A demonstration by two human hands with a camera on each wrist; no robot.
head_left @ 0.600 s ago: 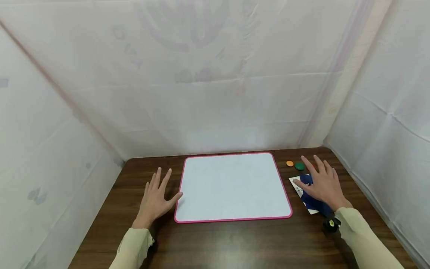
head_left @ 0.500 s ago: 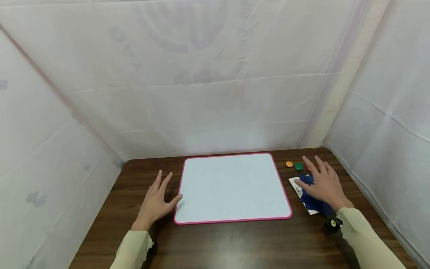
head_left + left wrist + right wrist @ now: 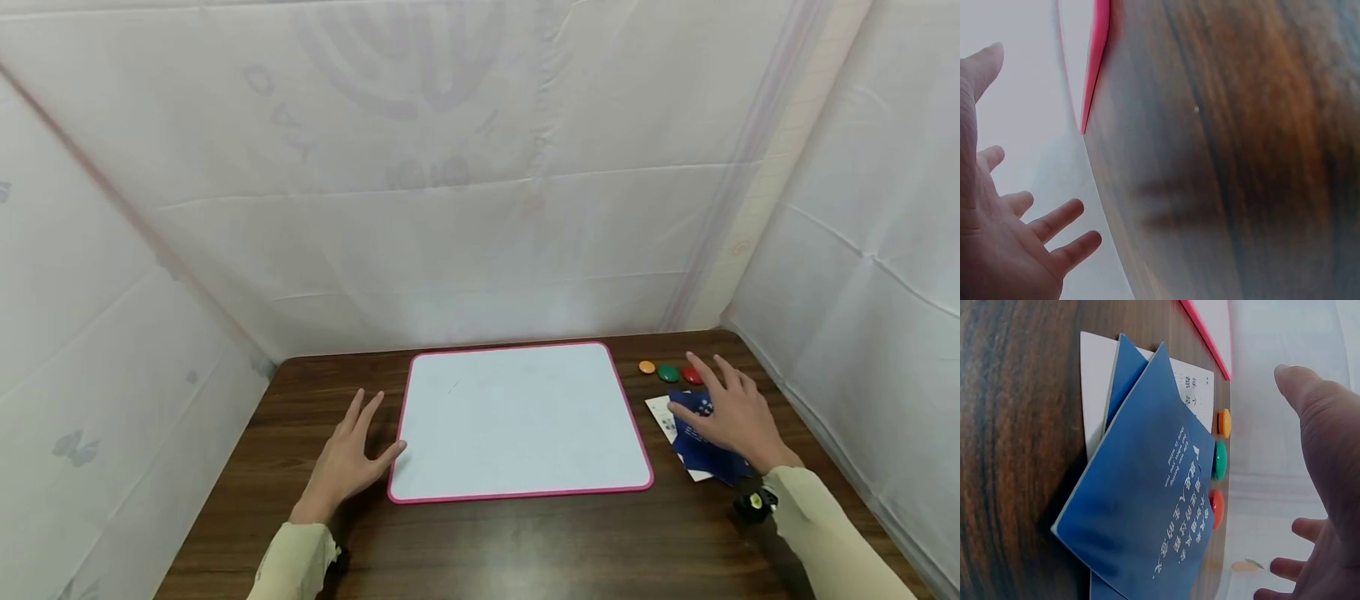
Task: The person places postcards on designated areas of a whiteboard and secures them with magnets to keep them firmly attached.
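moved: the right hand has slid a little toward the near right since the earlier head frames, uncovering more of the blue card and the red disc; the left hand has barely shifted.
left hand: released, fingers straight and spread, holding nothing. it sits just off the board's near-left corner, thumb tip about touching the pink rim. the left wrist view shows the palm off the table.
board: a white board with a pink rim lies flat mid-table, at 3 o'clock from the left hand and 9 o'clock from the right.
cards: a blue card lies atop a white card, fanned, both flat on the table just right of the board.
long axis: the blue card runs from about 11 o'clock to 5 o'clock in the head view.
right hand: released, fingers straight and spread over the blue card. the right wrist view shows the palm and thumb above it; whether fingertips touch it cannot be told.
discs: orange disc, green disc and red disc sit in a row at 12 o'clock from the cards.
nearer hand: the right one, directly over the cards; the left is well apart, across the board.
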